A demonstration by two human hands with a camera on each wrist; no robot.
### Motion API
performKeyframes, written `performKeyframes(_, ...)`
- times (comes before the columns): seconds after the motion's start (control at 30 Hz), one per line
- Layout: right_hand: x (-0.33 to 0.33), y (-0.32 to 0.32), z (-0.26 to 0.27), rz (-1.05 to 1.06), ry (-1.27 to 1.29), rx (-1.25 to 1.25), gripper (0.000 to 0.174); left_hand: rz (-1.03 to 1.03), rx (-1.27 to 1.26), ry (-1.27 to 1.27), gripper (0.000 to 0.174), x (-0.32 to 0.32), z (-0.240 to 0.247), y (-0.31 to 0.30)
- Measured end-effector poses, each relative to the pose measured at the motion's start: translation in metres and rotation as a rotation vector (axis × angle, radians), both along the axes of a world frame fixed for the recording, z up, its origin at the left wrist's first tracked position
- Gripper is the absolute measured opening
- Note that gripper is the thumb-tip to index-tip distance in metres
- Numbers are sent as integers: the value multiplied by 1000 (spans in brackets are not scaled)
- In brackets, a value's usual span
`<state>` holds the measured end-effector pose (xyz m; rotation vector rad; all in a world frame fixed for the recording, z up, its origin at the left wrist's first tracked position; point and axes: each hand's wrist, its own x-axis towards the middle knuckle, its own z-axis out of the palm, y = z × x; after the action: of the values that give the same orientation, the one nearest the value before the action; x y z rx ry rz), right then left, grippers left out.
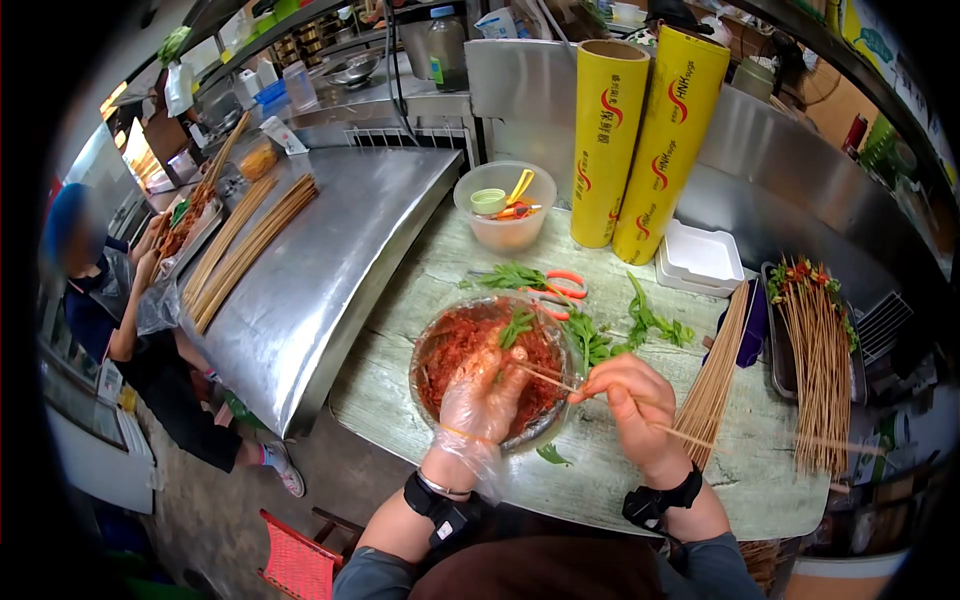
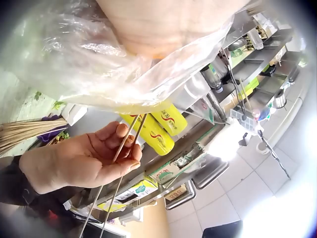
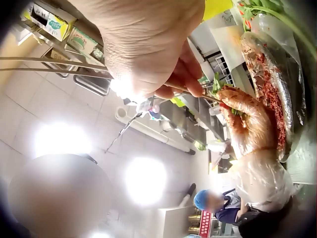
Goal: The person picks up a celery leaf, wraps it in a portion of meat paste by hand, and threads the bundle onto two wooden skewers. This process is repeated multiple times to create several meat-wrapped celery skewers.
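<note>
My left hand (image 1: 482, 392) wears a clear plastic glove smeared with red and is over a metal bowl (image 1: 428, 310) of red marinated shredded meat (image 1: 455, 340). Its fingers curl round a bit of leafy green (image 3: 218, 84) at the skewer tips, and more green shows between the gloved fingers in the right wrist view. To the right, my bare right hand (image 1: 632, 402) pinches two thin bamboo skewers (image 2: 117, 191), their tips pointing into the gloved fingers and their long ends passing back beyond the wrist. A leaf sprig (image 1: 516, 326) shows by the left fingertips.
Leafy greens (image 1: 600, 340) and red-handled scissors (image 1: 565, 285) lie behind the bowl. Bare skewers (image 1: 712, 390) are to the right, beside a tray of loaded skewers (image 1: 812, 330). Yellow film rolls (image 1: 668, 150) stand at the back. Another person (image 1: 110, 300) works at the steel counter (image 1: 350, 210).
</note>
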<state>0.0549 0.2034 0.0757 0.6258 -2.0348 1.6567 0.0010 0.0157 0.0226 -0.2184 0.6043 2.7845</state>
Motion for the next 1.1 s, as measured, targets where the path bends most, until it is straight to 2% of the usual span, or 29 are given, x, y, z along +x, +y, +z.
performKeyframes(0.07, -1, -3, -1, -28, 112, 110, 13, 12, 43, -30, 30, -1, -3, 0)
performKeyframes(0.2, 2, -9, 0, -42, 191, 223, 7, 44, -48, 21, 30, 4, 7, 6)
performKeyframes(0.3, 3, -14, -5, -68, 267, 308, 14, 62, -82, 11, 30, 8, 5, 11)
performKeyframes(0.33, 2, -15, -8, -76, 312, 333, 21, 64, -78, 9, 30, 7, 3, 11)
performKeyframes(0.47, 0, -20, -9, -72, 385, 351, 23, 163, -67, 7, 29, 1, 11, 10)
performKeyframes(0.67, -1, -19, -12, -50, 403, 337, 24, 132, 12, -1, 27, -3, 5, 7)
performKeyframes(0.97, -3, -23, -21, -92, 423, 335, 25, 162, -30, -8, 27, 0, 1, 16)
performKeyframes(1.1, -5, -26, -21, -126, 423, 346, 24, 193, -223, 70, 25, 4, 7, 17)
